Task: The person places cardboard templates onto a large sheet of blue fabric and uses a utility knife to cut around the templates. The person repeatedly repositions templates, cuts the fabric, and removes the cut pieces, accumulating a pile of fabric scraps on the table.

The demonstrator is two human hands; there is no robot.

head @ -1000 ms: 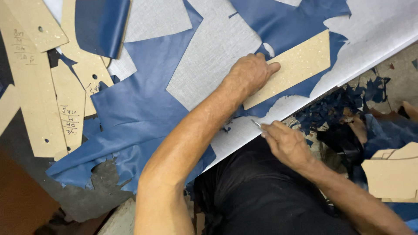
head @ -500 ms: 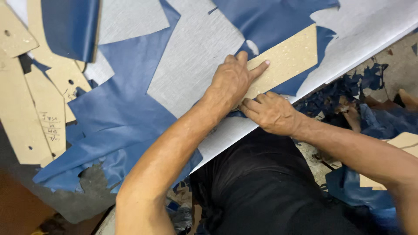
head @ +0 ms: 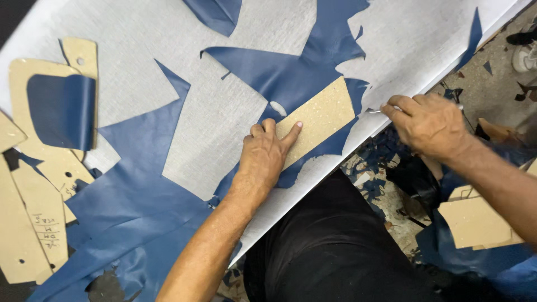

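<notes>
The left hand [head: 264,159] lies flat, fingers spread and pressing down on the tan cardboard template [head: 318,121] — no closed grip here, just weight, which looks meant to pin the template against the blue sheet material [head: 285,78] beneath it so neither slides. The right hand [head: 428,124] has its grip closed around a thin metal blade [head: 379,111], tip pointed at the template's right end near the worktop [head: 425,39] edge; held low and close like that, it appears set to follow the template's outline. The template sits slantwise on a blue patch, right of the scene's middle. Around it the grey worktop shows through angular gaps in the blue material. Far to the left lie more tan templates [head: 42,184] — one with a curled blue piece [head: 60,111] on it. Blue offcuts [head: 386,162] litter the floor on the right.
</notes>
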